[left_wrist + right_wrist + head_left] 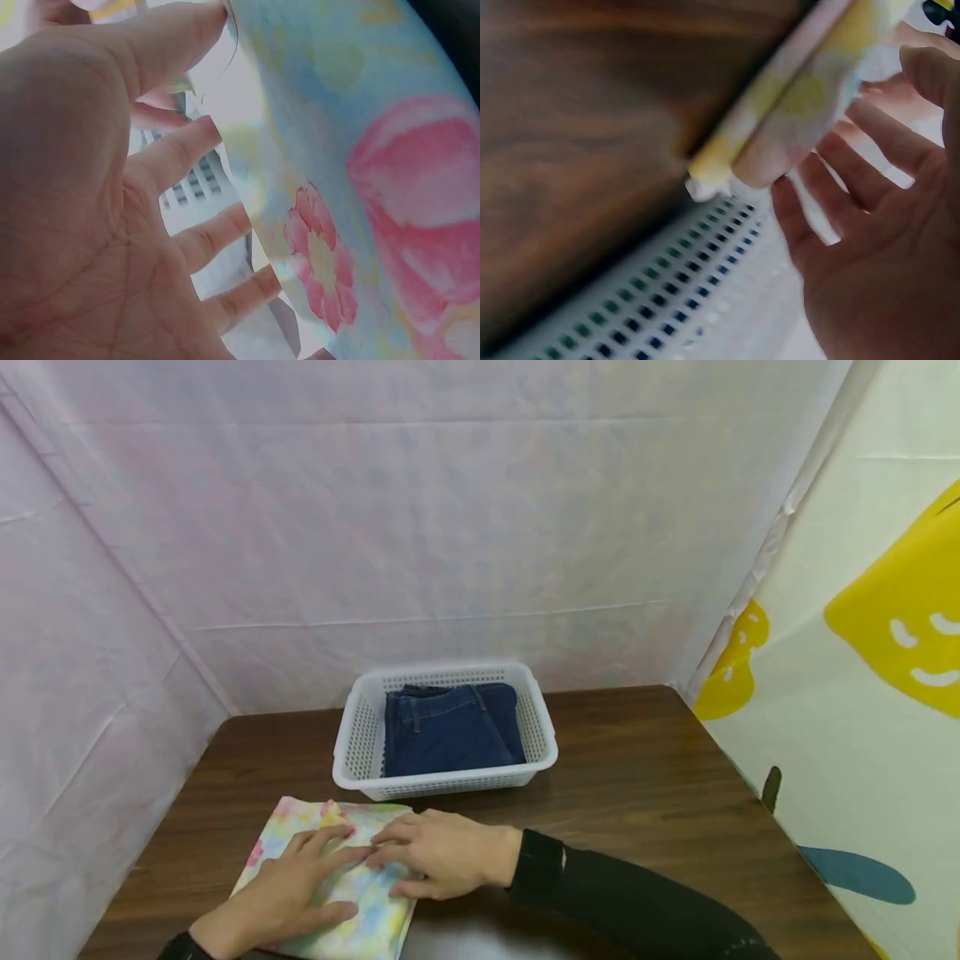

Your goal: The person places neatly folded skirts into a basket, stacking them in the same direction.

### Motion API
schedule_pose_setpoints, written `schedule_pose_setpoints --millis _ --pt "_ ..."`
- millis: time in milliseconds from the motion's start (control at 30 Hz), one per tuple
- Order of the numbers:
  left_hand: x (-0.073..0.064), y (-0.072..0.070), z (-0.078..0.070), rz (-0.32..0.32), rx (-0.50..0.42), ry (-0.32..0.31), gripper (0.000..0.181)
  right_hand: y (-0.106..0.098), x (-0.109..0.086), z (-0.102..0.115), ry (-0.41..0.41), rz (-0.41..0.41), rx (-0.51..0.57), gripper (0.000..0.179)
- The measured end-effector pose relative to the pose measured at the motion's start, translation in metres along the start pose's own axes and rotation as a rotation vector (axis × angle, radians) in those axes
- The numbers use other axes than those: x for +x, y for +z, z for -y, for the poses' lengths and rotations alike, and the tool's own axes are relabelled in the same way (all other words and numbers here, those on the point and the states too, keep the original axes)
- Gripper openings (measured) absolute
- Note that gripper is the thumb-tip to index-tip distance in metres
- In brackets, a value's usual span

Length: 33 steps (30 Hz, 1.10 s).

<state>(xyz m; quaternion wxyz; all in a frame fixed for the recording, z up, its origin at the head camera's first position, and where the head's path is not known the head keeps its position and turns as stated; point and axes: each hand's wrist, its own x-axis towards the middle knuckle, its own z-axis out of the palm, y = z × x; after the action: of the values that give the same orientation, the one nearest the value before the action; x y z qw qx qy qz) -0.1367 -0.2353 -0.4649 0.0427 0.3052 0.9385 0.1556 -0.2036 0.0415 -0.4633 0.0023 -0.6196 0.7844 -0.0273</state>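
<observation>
A folded cloth (375, 914) in pastel yellow, blue and pink lies flat at the front left of the table. On its top my left hand (288, 893) rests with fingers spread, fingertips touching the fabric. From the right, my right hand (442, 856) reaches over the cloth's right edge, its fingertips close to the left fingers. In the left wrist view the fingers extend to the cloth (322, 150), which shows a pink flower print. The right wrist view catches straight fingers against the cloth's layered edge (795, 112).
Behind the cloth stands a white perforated basket (360, 743) holding folded blue jeans (457, 735). The dark brown wooden table (637, 777) extends to the right. White sheeting (450, 527) hangs behind it, and a sheet with yellow shapes (825, 735) borders the right side.
</observation>
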Motion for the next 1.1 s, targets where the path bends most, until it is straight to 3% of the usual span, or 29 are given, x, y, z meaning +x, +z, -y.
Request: schedule_pose_setpoints --millis 100,233,567,900,1100 --pt "0.006 0.004 -0.011 0.015 0.021 -0.022 0.070 0.010 -0.009 -0.003 0.059 0.048 0.037 0.053" --pt "0.011 0.008 -0.022 0.021 0.030 -0.019 0.071 0.020 -0.022 -0.006 0.098 0.008 0.069 0.049" --pt "0.028 0.026 -0.045 -0.050 -0.052 0.161 0.070 0.019 -0.065 -0.018 0.187 -0.159 0.099 0.028" --pt "0.046 0.031 -0.065 0.040 -0.075 0.218 0.068 0.021 -0.106 -0.024 0.300 -0.171 0.133 0.040" --pt "0.065 0.039 -0.076 0.042 -0.059 0.264 0.070 0.020 -0.126 -0.031 0.375 -0.176 0.151 0.037"
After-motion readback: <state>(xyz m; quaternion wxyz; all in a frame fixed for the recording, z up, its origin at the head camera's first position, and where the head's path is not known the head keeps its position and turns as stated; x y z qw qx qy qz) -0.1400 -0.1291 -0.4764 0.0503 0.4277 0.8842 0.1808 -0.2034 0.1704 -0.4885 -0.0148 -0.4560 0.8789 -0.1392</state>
